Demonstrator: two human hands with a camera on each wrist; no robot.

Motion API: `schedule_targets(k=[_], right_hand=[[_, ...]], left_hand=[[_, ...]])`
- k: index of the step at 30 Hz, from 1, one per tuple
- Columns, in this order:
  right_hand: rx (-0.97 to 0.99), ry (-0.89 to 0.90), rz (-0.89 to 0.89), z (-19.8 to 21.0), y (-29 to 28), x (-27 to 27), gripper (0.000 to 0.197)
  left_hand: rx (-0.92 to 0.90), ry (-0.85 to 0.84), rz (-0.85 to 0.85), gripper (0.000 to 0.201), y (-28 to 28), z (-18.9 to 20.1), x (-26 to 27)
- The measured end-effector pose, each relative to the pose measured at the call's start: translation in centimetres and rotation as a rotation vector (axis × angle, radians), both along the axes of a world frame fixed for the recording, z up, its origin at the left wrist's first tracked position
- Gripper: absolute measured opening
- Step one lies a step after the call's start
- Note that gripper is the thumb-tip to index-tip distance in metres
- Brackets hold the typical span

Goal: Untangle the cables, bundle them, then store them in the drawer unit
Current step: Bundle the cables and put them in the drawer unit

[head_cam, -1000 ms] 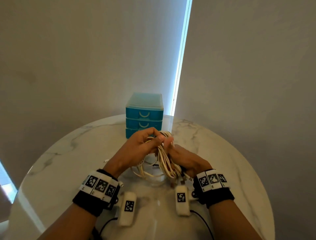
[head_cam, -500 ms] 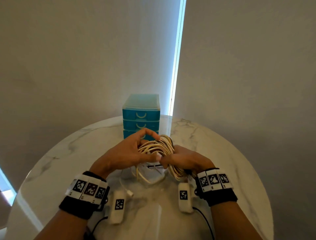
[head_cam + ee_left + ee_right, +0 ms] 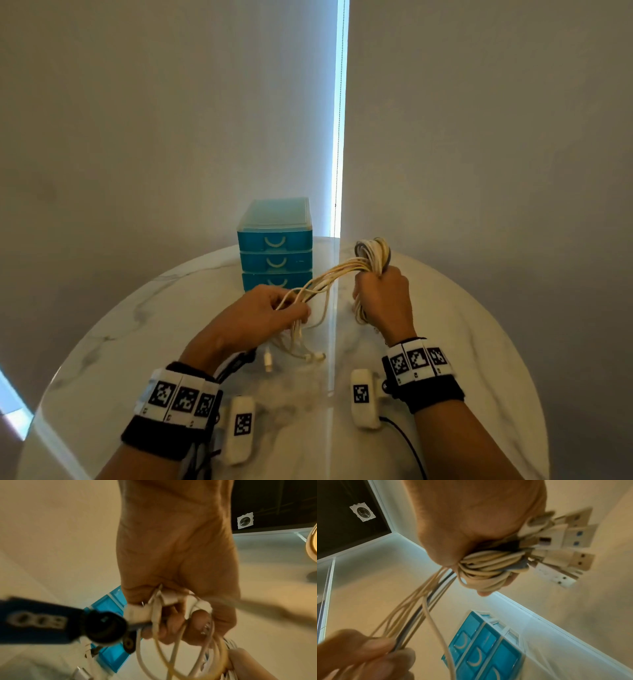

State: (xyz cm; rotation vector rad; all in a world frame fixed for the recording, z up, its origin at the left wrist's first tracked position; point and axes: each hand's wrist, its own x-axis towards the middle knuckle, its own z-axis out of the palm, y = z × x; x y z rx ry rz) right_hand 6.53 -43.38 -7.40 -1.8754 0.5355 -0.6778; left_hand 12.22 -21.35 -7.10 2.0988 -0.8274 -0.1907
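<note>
My right hand (image 3: 382, 298) grips a looped bunch of pale cables (image 3: 371, 255), held up right of the drawer unit; in the right wrist view the cables (image 3: 489, 562) fill the fist and several USB plugs (image 3: 563, 550) stick out. Several strands (image 3: 325, 277) run taut down and left to my left hand (image 3: 270, 313), which pinches them; loose ends with plugs (image 3: 301, 356) hang to the table below it. The left wrist view shows my left hand (image 3: 178, 601) curled round the cables (image 3: 171, 649). The blue drawer unit (image 3: 275, 245) stands behind, all three drawers closed.
The round white marble table (image 3: 137, 325) carries everything, its edge curving near both forearms. Grey curtains hang behind, with a bright gap right of the drawer unit. A black cord (image 3: 407, 442) trails from my right wrist across the table's front.
My hands have drawn apart: the right hand lifted the coiled bunch up and to the right, and the left hand slid back along the strands, which are now stretched between them.
</note>
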Motion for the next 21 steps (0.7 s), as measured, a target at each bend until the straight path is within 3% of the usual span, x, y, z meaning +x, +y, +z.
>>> schedule_targets(k=[5, 8, 11, 13, 17, 19, 21], right_hand=[[0.154, -0.158, -0.045, -0.1, -0.5, -0.1, 0.02], [0.288, -0.169, -0.043, -0.2, -1.0, -0.1, 0.019], [0.471, -0.136, -0.011, -0.5, -1.8, 0.3, 0.015], [0.595, -0.113, 0.045, -1.0, -2.1, 0.3, 0.013], [0.745, -0.008, 0.262, -1.4, -2.7, 0.2, 0.018], [0.867, 0.042, 0.464, -1.1, -3.1, 0.0, 0.015], [1.057, 0.056, 0.726, -0.7, -3.4, 0.1, 0.016]], left_hand=[[-0.124, 0.221, -0.167, 0.018, 0.2, 0.4, -0.9], [-0.322, 0.38, -0.305, 0.027, 0.4, -0.2, -0.7], [-0.495, 0.634, -0.313, 0.033, 0.4, -0.7, -0.2], [-0.429, 0.61, -0.234, 0.038, 0.5, -0.9, 0.2], [-0.342, 0.414, -0.033, 0.038, 1.2, -1.2, 1.2], [-0.368, 0.467, -0.062, 0.05, 2.3, -1.1, 1.8], [-0.434, 0.636, -0.189, 0.066, 3.5, -0.9, 2.1]])
